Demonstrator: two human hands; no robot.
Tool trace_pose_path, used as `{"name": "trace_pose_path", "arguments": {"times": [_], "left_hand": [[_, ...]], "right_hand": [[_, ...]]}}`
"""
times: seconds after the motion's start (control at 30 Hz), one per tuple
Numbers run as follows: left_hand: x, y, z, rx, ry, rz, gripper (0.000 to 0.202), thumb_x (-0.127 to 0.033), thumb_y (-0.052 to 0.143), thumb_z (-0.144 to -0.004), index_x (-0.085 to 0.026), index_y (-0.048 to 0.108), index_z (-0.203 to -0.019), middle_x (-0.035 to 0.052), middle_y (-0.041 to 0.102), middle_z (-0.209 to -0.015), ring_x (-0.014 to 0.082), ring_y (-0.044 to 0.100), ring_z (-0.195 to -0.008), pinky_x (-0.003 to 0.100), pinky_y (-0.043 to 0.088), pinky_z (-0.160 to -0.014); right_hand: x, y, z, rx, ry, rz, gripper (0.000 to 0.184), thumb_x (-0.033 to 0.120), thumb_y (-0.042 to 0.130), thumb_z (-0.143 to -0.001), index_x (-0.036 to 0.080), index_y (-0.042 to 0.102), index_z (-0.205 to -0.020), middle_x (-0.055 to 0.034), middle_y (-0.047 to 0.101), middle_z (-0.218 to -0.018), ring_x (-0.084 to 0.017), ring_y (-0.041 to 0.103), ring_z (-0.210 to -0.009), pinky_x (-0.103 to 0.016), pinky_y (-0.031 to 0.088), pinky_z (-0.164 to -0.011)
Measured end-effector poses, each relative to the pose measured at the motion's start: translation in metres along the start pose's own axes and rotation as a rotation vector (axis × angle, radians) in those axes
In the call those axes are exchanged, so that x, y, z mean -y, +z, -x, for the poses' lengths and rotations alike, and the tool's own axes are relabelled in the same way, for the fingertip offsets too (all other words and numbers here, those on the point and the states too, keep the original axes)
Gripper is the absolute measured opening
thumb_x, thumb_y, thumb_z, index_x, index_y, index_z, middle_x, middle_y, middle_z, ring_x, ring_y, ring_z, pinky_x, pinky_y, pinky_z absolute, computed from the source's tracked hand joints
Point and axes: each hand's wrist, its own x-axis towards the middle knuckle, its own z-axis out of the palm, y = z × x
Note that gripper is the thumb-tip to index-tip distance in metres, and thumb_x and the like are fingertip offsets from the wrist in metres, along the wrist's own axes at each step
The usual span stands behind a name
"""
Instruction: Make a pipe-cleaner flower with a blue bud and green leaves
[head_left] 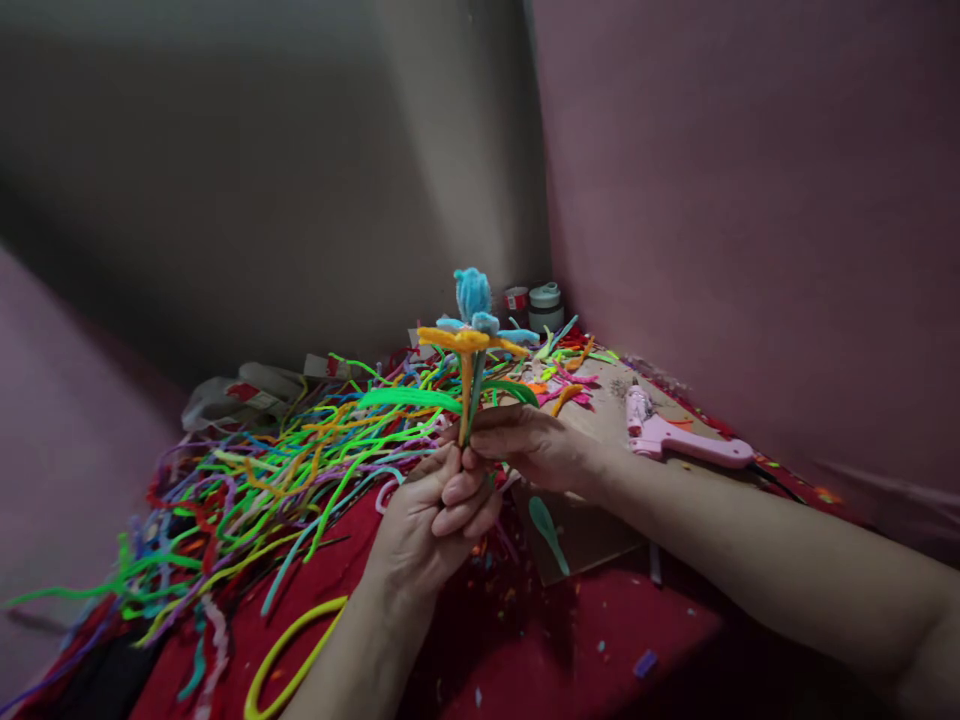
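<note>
A pipe cleaner flower (473,294) stands upright in front of me, with a blue bud, blue petals and an orange layer under them. Long green leaves reach out to both sides of its stem. My left hand (439,505) is closed around the lower stem, fingers curled. Just above it, my right hand (529,445) pinches the stem from the right, close to the leaf base. The stem's lower end is hidden in my fingers.
Loose pipe cleaners (292,460) in many colours cover the left of the red cloth (622,640). A pink glue gun (686,440) lies on cardboard at right, with a pale green leaf-shaped piece (549,535) nearer me. Behind stand a lidded jar (546,308) and plastic bags (244,395).
</note>
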Motion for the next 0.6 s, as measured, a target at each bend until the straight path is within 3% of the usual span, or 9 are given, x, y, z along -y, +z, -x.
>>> {"name": "trace_pose_path", "arguments": {"times": [0.13, 0.2, 0.33, 0.43, 0.5, 0.6], "left_hand": [[-0.006, -0.001, 0.001, -0.004, -0.066, -0.075, 0.014, -0.019, 0.055, -0.083, -0.011, 0.058, -0.071, -0.0107, 0.027, -0.048, -0.0006, 0.009, -0.032, 0.016, 0.028, -0.038], [-0.008, -0.001, 0.001, -0.059, -0.049, -0.223, 0.020, -0.027, 0.057, -0.082, -0.012, 0.058, -0.069, -0.0089, 0.034, -0.047, 0.0010, 0.017, -0.031, 0.018, 0.028, -0.038], [-0.007, -0.002, 0.000, -0.240, 0.242, -0.806, 0.026, -0.034, 0.059, -0.080, -0.016, 0.058, -0.062, -0.0017, 0.051, -0.051, 0.0088, 0.043, -0.043, 0.021, 0.032, -0.045], [0.000, -0.004, -0.001, -0.336, 0.468, -1.120, 0.009, -0.027, 0.062, -0.077, -0.019, 0.064, -0.073, -0.0030, 0.054, -0.056, 0.0103, 0.044, -0.051, 0.020, 0.034, -0.052], [0.002, -0.005, -0.001, -0.357, 0.505, -1.166, 0.006, -0.024, 0.062, -0.077, -0.020, 0.064, -0.072, -0.0033, 0.055, -0.056, 0.0102, 0.043, -0.051, 0.020, 0.033, -0.052], [0.003, -0.002, -0.001, -0.336, 0.418, -1.026, 0.022, -0.026, 0.059, -0.079, -0.019, 0.058, -0.058, -0.0029, 0.051, -0.048, 0.0100, 0.043, -0.045, 0.020, 0.032, -0.047]], "right_hand": [[0.003, 0.004, 0.000, -0.037, -0.028, 0.009, 0.011, 0.025, 0.066, -0.070, 0.014, 0.069, -0.069, -0.0011, 0.064, -0.070, -0.012, 0.055, -0.069, -0.027, 0.041, -0.072], [0.004, 0.007, 0.000, -0.093, -0.036, 0.020, 0.011, 0.026, 0.068, -0.068, 0.015, 0.069, -0.069, -0.0001, 0.063, -0.067, -0.012, 0.054, -0.067, -0.027, 0.041, -0.071], [0.003, 0.008, -0.001, -0.187, -0.072, 0.052, 0.014, 0.029, 0.069, -0.067, 0.017, 0.071, -0.072, 0.0003, 0.064, -0.066, -0.013, 0.056, -0.066, -0.029, 0.043, -0.072], [-0.002, 0.004, -0.002, -0.226, -0.093, 0.085, 0.015, 0.029, 0.070, -0.066, 0.018, 0.072, -0.075, -0.0014, 0.068, -0.075, -0.015, 0.059, -0.075, -0.030, 0.044, -0.077], [-0.004, 0.002, -0.002, -0.240, -0.090, 0.127, 0.017, 0.031, 0.070, -0.066, 0.018, 0.073, -0.077, -0.0017, 0.069, -0.078, -0.016, 0.060, -0.078, -0.031, 0.045, -0.079], [-0.004, 0.001, -0.002, -0.241, -0.079, 0.172, 0.019, 0.033, 0.069, -0.068, 0.018, 0.073, -0.080, -0.0017, 0.069, -0.076, -0.018, 0.060, -0.080, -0.032, 0.046, -0.079]]}}
